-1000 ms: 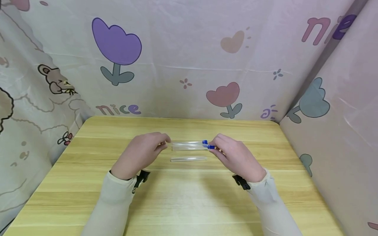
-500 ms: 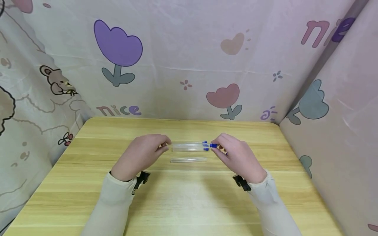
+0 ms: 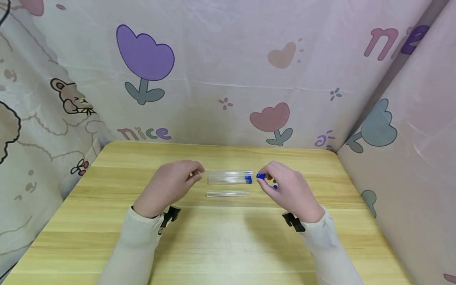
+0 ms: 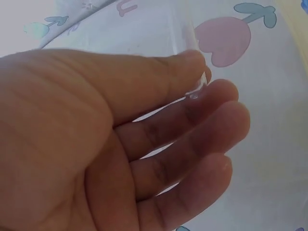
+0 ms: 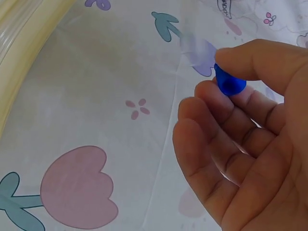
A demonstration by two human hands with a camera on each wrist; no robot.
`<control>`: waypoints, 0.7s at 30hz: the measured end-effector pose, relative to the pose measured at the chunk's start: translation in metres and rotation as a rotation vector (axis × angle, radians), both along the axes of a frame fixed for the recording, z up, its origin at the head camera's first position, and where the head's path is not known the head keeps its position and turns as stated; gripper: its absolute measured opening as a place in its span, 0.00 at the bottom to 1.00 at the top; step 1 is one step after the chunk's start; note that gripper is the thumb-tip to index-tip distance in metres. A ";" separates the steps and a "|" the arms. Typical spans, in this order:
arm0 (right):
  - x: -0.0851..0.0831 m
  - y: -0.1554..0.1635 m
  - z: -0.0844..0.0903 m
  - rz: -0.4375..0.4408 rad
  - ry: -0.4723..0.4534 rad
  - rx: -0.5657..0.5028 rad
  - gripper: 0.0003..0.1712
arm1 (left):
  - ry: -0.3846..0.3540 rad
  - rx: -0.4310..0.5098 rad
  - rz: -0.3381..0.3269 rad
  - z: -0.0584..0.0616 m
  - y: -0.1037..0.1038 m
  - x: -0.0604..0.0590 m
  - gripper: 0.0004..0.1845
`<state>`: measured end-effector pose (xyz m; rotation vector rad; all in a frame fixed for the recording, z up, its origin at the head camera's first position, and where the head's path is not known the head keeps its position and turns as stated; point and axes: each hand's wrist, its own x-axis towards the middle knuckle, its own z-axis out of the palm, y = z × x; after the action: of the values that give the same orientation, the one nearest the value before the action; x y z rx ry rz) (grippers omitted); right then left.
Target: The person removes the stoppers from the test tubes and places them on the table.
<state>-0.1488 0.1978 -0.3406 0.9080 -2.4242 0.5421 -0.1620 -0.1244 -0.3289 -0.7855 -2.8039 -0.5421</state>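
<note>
Wooden counter (image 3: 221, 245), frame centre: left hand (image 3: 167, 188) pinches clear tubes (image 3: 228, 177) by one end, right hand (image 3: 290, 190) fingers clamp blue cap (image 3: 261, 176); tubes look light, slick, brittle, best held near ends.

You can read the word "nice" on the printed backdrop cloth (image 3: 221, 59) in two places in the head view: once low on the back wall, just above the far left corner of the surface (image 3: 228, 245), in pink and purple letters, and once at the upper right, where the cloth folds across the word. No other text or numbers are legible.
</note>
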 end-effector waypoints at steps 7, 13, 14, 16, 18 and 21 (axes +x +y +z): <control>0.001 0.003 0.001 -0.011 0.015 -0.022 0.05 | -0.105 -0.051 -0.019 -0.011 0.006 -0.011 0.06; 0.002 0.003 0.002 -0.019 -0.017 -0.028 0.05 | -0.226 -0.104 -0.069 -0.046 0.015 -0.029 0.03; 0.003 0.003 0.002 -0.024 -0.016 -0.029 0.05 | -0.238 -0.109 -0.076 -0.052 0.015 -0.030 0.02; 0.003 0.004 0.003 -0.024 -0.012 -0.033 0.05 | -0.258 -0.102 -0.084 -0.061 0.016 -0.031 0.02; 0.004 0.005 0.005 -0.014 -0.008 -0.036 0.05 | -0.253 -0.088 -0.091 -0.068 0.017 -0.032 0.04; 0.004 0.006 0.007 0.006 -0.002 -0.040 0.04 | -0.235 -0.069 -0.092 -0.074 0.018 -0.033 0.05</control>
<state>-0.1450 0.2037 -0.3339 0.8985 -2.4046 0.5923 -0.1954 -0.1061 -0.4033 -0.9244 -3.0268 -0.5913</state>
